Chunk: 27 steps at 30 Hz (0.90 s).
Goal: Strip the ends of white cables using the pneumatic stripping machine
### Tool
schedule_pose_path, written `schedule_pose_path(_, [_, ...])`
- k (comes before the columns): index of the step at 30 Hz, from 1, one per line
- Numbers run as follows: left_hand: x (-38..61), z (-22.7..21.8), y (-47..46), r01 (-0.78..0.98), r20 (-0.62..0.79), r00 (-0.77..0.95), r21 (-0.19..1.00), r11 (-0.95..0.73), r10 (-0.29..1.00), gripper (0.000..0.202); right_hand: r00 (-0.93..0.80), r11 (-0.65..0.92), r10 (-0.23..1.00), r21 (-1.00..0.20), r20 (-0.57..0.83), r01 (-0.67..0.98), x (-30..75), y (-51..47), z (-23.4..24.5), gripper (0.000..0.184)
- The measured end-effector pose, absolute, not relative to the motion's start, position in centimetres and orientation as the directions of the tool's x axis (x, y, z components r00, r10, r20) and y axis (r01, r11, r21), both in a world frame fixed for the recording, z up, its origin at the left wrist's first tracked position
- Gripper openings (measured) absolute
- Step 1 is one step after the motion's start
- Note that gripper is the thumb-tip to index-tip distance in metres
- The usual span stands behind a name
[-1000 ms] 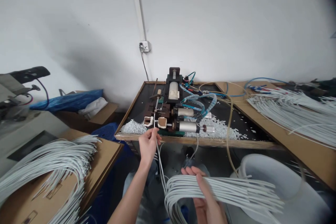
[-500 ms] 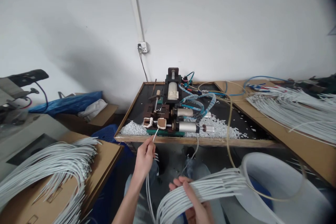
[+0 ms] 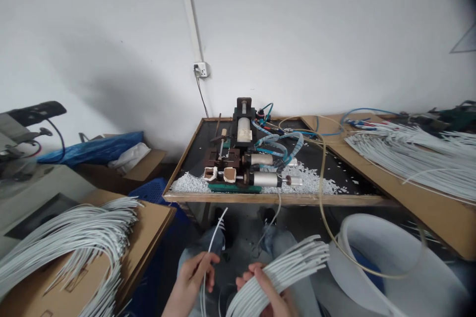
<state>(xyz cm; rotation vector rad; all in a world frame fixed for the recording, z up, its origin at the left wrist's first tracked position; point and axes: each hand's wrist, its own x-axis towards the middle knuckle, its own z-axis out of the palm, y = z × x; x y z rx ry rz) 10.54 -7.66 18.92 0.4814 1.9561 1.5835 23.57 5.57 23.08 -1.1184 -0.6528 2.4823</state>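
Observation:
My left hand (image 3: pixel 196 277) pinches a single white wire (image 3: pixel 217 228) between thumb and fingers. The wire's free end points up and to the right, short of the table's front edge. In my right hand (image 3: pixel 266 291) lies a thick bundle of white wires (image 3: pixel 293 263), its cut ends fanned toward the right. Beyond both hands, on the table, stands a wire stripping machine (image 3: pixel 241 158) with metal cylinders and two pale-edged jaw blocks (image 3: pixel 229 174). Nothing sits between the jaw blocks that I can make out.
White insulation scraps (image 3: pixel 312 178) litter the black tabletop around the machine. A cardboard sheet with white wires (image 3: pixel 85 228) is at left, more wires (image 3: pixel 416 158) at right. A white bucket (image 3: pixel 344 242) stands front right, a yellowish hose (image 3: pixel 323 198) looping over it.
My left hand has drawn back toward me, bringing the wire's end away from the jaw blocks. The bundle in my right hand has shifted slightly left and down.

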Motion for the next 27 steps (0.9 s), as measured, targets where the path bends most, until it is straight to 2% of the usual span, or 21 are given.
schedule_pose_path(4, [11.1, 20.7, -6.3, -0.042, -0.127, -0.825, 0.986, 0.164, 0.550, 0.042, -0.707, -0.832, 0.505, -0.496, -0.495, -0.247, 22.2, 5.4, 22.8, 0.034])
schedule_pose_path(8, [10.6, 22.8, -3.3, -0.021, -0.044, -0.864, 0.998, 0.052, 0.501, 0.041, -0.736, -0.840, 0.514, -0.431, -0.441, -0.329, 21.2, 6.4, 24.1, 0.025])
schedule_pose_path(11, [9.3, 23.6, -1.3, -0.007, 0.014, -0.902, 0.999, -0.045, 0.432, 0.039, -0.704, -0.804, 0.571, -0.460, -0.423, -0.376, 20.9, 7.8, 26.1, 0.025])
schedule_pose_path(14, [7.9, 23.9, 0.3, -0.012, 0.037, -0.907, 0.993, -0.115, 0.419, 0.038, -0.639, -0.764, 0.633, -0.488, -0.438, -0.422, 20.7, 8.9, 27.8, 0.024])
schedule_pose_path(27, [6.2, 22.7, 2.6, -0.048, 0.045, -0.935, 0.967, -0.252, 0.352, 0.034, -0.639, -0.767, 0.628, -0.490, -0.444, -0.413, 20.0, 9.0, 29.4, 0.026])
